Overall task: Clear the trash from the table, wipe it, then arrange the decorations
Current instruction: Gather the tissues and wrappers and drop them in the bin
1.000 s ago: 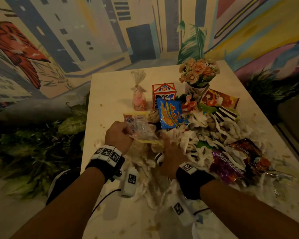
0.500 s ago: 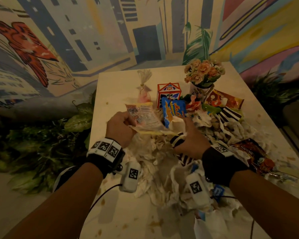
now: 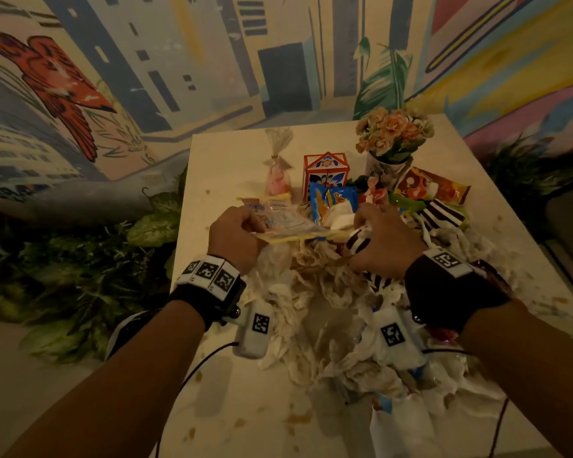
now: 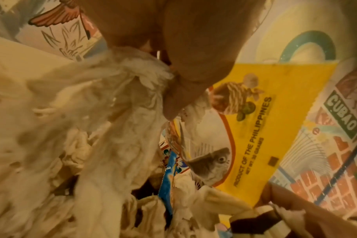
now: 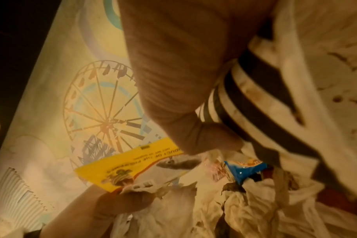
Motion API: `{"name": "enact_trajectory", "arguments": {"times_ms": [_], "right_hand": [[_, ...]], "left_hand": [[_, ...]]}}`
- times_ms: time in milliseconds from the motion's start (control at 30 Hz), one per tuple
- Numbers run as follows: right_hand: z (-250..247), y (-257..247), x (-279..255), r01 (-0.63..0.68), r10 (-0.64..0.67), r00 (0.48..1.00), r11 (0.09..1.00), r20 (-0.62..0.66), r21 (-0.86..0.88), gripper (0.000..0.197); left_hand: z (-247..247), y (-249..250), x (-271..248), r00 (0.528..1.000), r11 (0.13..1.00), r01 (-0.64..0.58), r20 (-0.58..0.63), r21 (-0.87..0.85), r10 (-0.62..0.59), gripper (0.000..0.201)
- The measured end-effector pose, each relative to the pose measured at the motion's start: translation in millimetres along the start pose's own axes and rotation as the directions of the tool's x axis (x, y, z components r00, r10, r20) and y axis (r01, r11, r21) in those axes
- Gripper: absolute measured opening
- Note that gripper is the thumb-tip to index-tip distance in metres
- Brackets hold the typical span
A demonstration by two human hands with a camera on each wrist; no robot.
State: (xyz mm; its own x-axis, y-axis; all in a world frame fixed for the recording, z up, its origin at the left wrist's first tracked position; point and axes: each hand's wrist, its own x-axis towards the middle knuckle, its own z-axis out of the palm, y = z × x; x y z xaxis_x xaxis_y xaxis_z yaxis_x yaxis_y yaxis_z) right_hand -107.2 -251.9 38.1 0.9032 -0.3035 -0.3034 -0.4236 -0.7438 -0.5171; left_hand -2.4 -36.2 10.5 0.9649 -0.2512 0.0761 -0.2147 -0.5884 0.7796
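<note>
My left hand grips a yellow and clear snack wrapper by its near edge, held flat above the pile. In the left wrist view the left hand also clutches a wad of soiled tissue under the yellow wrapper. My right hand grips a black-and-white striped wrapper at the yellow wrapper's right end. The right wrist view shows the right hand curled round the striped wrapper. A tissue pile covers the table beneath both hands.
Behind the hands stand a flower pot, a house-shaped box and a tied candy bag. A blue snack packet, an orange packet and another striped wrapper lie nearby. A white bag is at the near edge. Plants flank the table.
My right hand has come out of the tissue pile with the striped wrapper and moved forward beside the yellow wrapper. The left hand keeps its hold on the yellow wrapper.
</note>
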Motion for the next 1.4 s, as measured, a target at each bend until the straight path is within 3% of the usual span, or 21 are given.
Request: {"name": "enact_trajectory", "arguments": {"times_ms": [200,333,400,600,733,867,1067,1200,1300,1333,1400], "right_hand": [[-4.6,7.0,6.2,0.048,-0.048,0.999,0.996,-0.008,0.080,0.050],[-10.6,6.9,6.4,0.058,-0.051,0.997,0.990,-0.055,0.131,0.056],[-17.3,1.9,5.0,0.097,-0.085,0.992,0.987,-0.097,0.131,0.050],[-37.4,-10.1,4.4,0.183,-0.145,0.968,0.967,-0.207,0.179,0.038],[-56.4,-13.2,2.1,0.190,-0.124,0.954,0.955,-0.274,0.230,0.037],[-65.1,-15.1,-4.0,0.159,-0.123,0.977,0.965,-0.172,0.210,0.038],[-69.9,-14.8,-8.2,0.177,-0.149,0.979,0.960,-0.141,0.216,0.040],[-76.1,-27.9,-8.1,0.220,-0.199,0.972,0.957,-0.127,0.190,0.041],[-79.5,-43.3,-6.6,0.245,-0.221,0.965,0.953,-0.142,0.179,0.041],[-80.8,-49.1,-6.3,0.256,-0.230,0.961,0.950,-0.152,0.180,0.041],[-83.7,-61.7,-6.8,0.287,-0.258,0.949,0.944,-0.179,0.161,0.041]], "left_hand": [[2.8,0.6,-2.4,1.000,1.000,-0.017,0.015,-0.024,0.017,0.016],[4.0,-1.5,-0.2,0.998,1.000,0.005,0.068,-0.004,-0.005,0.027],[5.8,-2.9,-1.2,0.996,0.999,0.042,0.072,0.001,-0.042,0.023],[8.6,-4.1,-6.3,0.995,0.984,0.096,0.056,-0.147,-0.088,0.023],[2.4,1.8,-1.9,0.982,0.921,0.186,0.073,-0.343,-0.172,0.025],[-0.7,13.6,-6.7,0.983,0.914,0.159,0.141,-0.374,-0.113,0.024],[-13.2,22.8,2.4,0.994,0.928,0.096,-0.008,-0.359,-0.106,0.032],[-33.4,29.2,10.3,0.986,0.863,0.117,-0.043,-0.491,-0.159,0.020],[-50.9,31.2,14.3,0.990,0.743,0.125,0.030,-0.657,-0.140,0.049],[-56.2,30.4,15.4,0.992,0.709,0.115,0.038,-0.696,-0.123,0.048],[-67.5,27.9,17.6,0.990,0.677,0.100,0.005,-0.730,-0.141,0.026]]}}
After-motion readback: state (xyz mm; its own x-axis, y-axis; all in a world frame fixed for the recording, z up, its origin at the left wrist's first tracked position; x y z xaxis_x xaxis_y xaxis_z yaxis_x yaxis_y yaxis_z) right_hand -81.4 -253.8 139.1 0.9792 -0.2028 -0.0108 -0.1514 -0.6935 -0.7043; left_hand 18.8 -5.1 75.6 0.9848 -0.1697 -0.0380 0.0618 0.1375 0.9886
